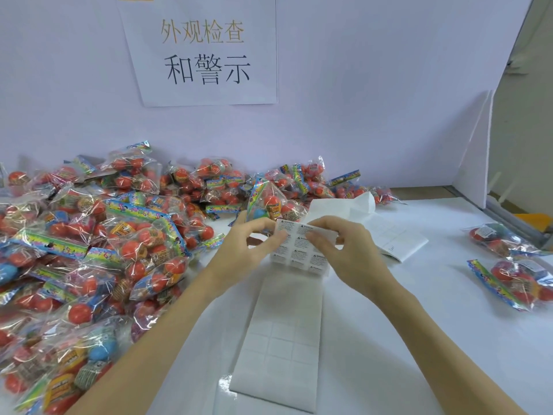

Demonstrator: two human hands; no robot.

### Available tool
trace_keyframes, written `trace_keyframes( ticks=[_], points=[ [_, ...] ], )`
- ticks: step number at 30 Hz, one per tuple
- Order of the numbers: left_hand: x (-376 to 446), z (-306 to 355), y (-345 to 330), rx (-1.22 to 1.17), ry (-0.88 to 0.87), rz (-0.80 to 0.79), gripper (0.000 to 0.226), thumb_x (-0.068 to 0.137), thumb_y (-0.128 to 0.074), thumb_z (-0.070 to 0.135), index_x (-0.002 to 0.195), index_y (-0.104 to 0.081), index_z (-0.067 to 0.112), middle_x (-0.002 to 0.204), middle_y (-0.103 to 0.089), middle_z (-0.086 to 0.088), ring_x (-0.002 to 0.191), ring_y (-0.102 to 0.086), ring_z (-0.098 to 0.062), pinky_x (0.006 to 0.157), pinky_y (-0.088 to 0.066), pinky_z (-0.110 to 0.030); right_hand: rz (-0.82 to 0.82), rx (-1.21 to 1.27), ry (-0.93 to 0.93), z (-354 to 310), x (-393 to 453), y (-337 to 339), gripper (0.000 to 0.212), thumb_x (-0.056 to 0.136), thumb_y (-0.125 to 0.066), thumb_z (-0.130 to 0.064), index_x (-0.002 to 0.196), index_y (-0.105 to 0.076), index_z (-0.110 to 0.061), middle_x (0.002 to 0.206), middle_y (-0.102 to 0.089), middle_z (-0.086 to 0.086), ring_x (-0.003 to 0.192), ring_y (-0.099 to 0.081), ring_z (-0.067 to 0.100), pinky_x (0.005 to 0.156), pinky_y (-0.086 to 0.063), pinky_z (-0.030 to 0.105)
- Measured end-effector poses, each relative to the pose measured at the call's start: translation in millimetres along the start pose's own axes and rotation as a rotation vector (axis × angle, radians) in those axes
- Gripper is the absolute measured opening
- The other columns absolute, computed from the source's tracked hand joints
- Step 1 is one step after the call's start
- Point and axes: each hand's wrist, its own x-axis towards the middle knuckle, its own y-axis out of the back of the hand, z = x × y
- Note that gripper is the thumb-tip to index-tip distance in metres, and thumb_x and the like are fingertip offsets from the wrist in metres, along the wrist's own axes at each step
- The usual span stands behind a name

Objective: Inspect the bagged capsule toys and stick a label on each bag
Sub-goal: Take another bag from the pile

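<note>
Hands pinched label sheet (299, 250) above bench (419, 324): left hand (251, 244) steadied edge, right hand (338, 247) peeled corner. Bags (113, 235) heaped left. Best peeled slowly, flat, avoiding creases.

Both forearms reach fwd, meeting mid-view; left hand (251, 238) & right hand (338, 244) w/ fingers curled, pinching.

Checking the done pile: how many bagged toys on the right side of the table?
2. One bag near the right edge, the other bag just in front of it. More may lie out of frame.
</note>
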Motion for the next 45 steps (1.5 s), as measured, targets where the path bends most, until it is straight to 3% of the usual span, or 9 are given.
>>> trace_keyframes(
  ticks=[5, 9, 12, 16, 25, 33, 37, 41, 45],
  points=[
    [1, -3, -1, 0.046, -0.002, 0.050, 0.026, 0.096, -0.071, 0.027, 0.075, -0.060, 0.016, 0.104, -0.065, -0.017, 0.107, -0.065, -0.031, 0.073, -0.049, -0.014, 0.075, -0.050, 0.100, 2, -4, -5, 0.022, 0.097, -0.073, -0.020, 0.112, -0.075, -0.036, 0.108, -0.072, -0.021, 0.104, -0.065, 0.004, 0.087, -0.054, 0.027],
    [1, -4, -1, 0.050, 0.019, 0.034, 0.037, 0.100, -0.067, 0.029, 0.064, -0.058, 0.035, 0.099, -0.070, -0.007, 0.112, -0.062, -0.029, 0.074, -0.047, -0.013, 0.108, -0.145, 0.176, 3, -5, -6, 0.028, 0.095, -0.076, -0.018, 0.120, -0.078, -0.030, 0.114, -0.066, -0.014, 0.107, -0.060, 0.002, 0.091, -0.043, 0.012],
    [0, -4, -4, 0.046, 0.045, 0.036, 0.036, 0.099, -0.060, 0.044, 0.066, -0.061, 0.031, 0.082, -0.065, 0.007, 0.108, -0.057, -0.020, 0.075, -0.043, -0.014, 0.113, -0.198, 0.220, 0, -6, -7, 0.030, 0.094, -0.076, -0.017, 0.122, -0.078, -0.027, 0.111, -0.065, -0.009, 0.105, -0.061, 0.009, 0.090, -0.048, 0.020],
    [-1, -8, -7, 0.034, 0.025, 0.033, 0.044, 0.104, -0.058, 0.036, 0.080, -0.061, -0.001, 0.086, -0.064, -0.014, 0.091, -0.055, -0.014, 0.084, -0.039, -0.020, 0.110, -0.225, 0.319, -3, -6, -8, 0.029, 0.093, -0.078, -0.009, 0.120, -0.080, -0.018, 0.103, -0.073, -0.003, 0.093, -0.068, 0.017, 0.081, -0.056, 0.037],
    [1, -7, -7, -0.012, 0.034, 0.073, 0.043, 0.105, -0.060, 0.029, 0.081, -0.063, -0.006, 0.087, -0.063, -0.017, 0.082, -0.054, -0.010, 0.075, -0.043, -0.023, 0.135, -0.192, 0.403, -2, -5, -6, 0.021, 0.092, -0.078, -0.006, 0.110, -0.082, -0.014, 0.111, -0.077, 0.000, 0.103, -0.072, 0.018, 0.086, -0.059, 0.041],
    [1, -4, -4, -0.091, 0.087, 0.189, 0.052, 0.104, -0.049, 0.054, 0.087, -0.079, 0.015, 0.095, -0.076, -0.008, 0.096, -0.069, -0.026, 0.085, -0.056, -0.042, 0.248, 0.255, 0.200, -15, -4, -5, 0.011, 0.096, -0.074, -0.011, 0.100, -0.076, -0.021, 0.108, -0.075, -0.009, 0.110, -0.070, 0.017, 0.097, -0.051, 0.028],
    [4, -7, 5, 0.038, -0.059, 0.270, 0.012, 0.100, -0.070, 0.018, 0.107, -0.076, 0.024, 0.118, -0.070, -0.001, 0.103, -0.066, -0.029, 0.089, -0.060, -0.045, 0.272, 0.381, -0.002, -12, -1, 3, 0.021, 0.100, -0.066, -0.008, 0.101, -0.074, -0.028, 0.089, -0.072, -0.003, 0.083, -0.066, 0.011, 0.077, -0.058, 0.033],
    [4, -4, 8, -0.121, -0.121, 0.214, 0.065, 0.095, -0.070, 0.000, 0.140, -0.056, 0.044, 0.139, -0.058, 0.015, 0.094, -0.067, -0.010, 0.077, -0.061, -0.027, 0.218, 0.423, -0.029, -13, -2, 0, 0.024, 0.102, -0.062, -0.004, 0.105, -0.074, -0.025, 0.087, -0.068, 0.010, 0.077, -0.062, 0.016, 0.071, -0.055, 0.023],
    [6, -6, 8, -0.309, -0.089, 0.210, 0.086, 0.094, -0.069, -0.005, 0.150, -0.039, 0.053, 0.105, -0.072, 0.015, 0.096, -0.064, -0.008, 0.074, -0.054, -0.023, 0.119, 0.493, -0.049, -14, -3, 0, 0.030, 0.102, -0.061, -0.003, 0.111, -0.078, -0.027, 0.082, -0.063, 0.005, 0.073, -0.059, 0.017, 0.074, -0.054, 0.024]
  ],
)
